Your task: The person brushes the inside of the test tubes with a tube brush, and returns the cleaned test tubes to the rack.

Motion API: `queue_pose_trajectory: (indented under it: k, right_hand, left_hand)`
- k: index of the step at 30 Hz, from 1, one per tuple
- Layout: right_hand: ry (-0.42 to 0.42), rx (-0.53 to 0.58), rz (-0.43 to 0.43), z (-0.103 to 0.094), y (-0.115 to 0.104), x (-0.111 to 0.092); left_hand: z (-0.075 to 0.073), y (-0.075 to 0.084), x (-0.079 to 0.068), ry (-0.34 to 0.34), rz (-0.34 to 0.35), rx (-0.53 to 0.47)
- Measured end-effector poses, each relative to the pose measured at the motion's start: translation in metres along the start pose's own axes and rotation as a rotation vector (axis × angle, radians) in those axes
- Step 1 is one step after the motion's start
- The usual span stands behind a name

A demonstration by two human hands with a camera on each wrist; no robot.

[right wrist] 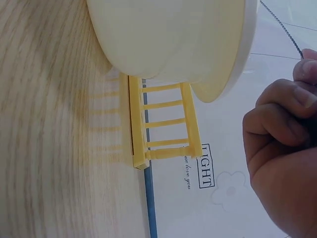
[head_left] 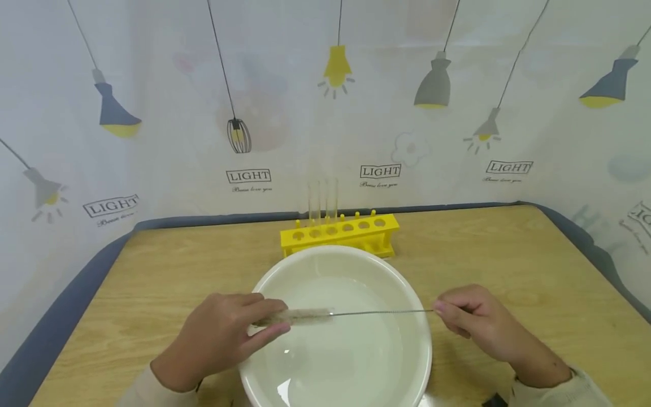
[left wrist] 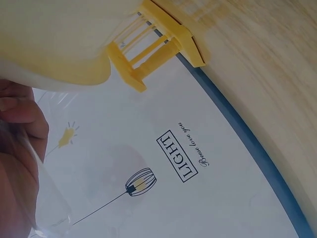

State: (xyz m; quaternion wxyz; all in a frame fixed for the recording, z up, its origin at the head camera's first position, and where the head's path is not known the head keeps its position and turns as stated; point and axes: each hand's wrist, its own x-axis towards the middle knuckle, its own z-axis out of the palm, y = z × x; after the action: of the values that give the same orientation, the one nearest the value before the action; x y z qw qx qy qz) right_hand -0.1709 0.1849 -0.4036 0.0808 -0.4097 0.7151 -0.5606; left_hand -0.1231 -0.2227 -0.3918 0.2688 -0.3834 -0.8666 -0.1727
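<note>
My left hand [head_left: 229, 333] grips a clear glass test tube [head_left: 325, 312], lying nearly level over the left part of a white basin [head_left: 426, 350]. Bristles of a test tube brush [head_left: 302, 317] show inside the glass. From the tube's right end the brush's thin twisted wire [head_left: 381, 312] runs across the basin to my right hand [head_left: 478, 322], which pinches its end between thumb and forefinger, just past the right rim. The left wrist view shows part of the tube [left wrist: 49, 203] beside the palm. In the right wrist view the fingers [right wrist: 277, 116] are curled by the wire [right wrist: 283, 28].
Water with bright reflections lies in the basin. Close behind it stands a yellow test tube rack [head_left: 338, 230] with two upright glass tubes [head_left: 331, 198] and several short pegs. A wood-grain table [head_left: 168, 271] backs onto a printed curtain [head_left: 305, 135]. A small black object [head_left: 494, 401] sits at the lower right.
</note>
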Motion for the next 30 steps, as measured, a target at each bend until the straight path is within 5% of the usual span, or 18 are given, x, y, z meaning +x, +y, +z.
queue_pose_trajectory:
  k: [8,30]
  right_hand:
    - [0.029,0.01,-0.006,-0.004,0.002,-0.003]
    - [0.05,0.188,-0.227,-0.007,0.017,0.002]
  left_hand:
    - [0.001,0.001,0.0,0.014,0.012,0.005]
    - [-0.003,-0.004,0.002,0.037,0.008,0.046]
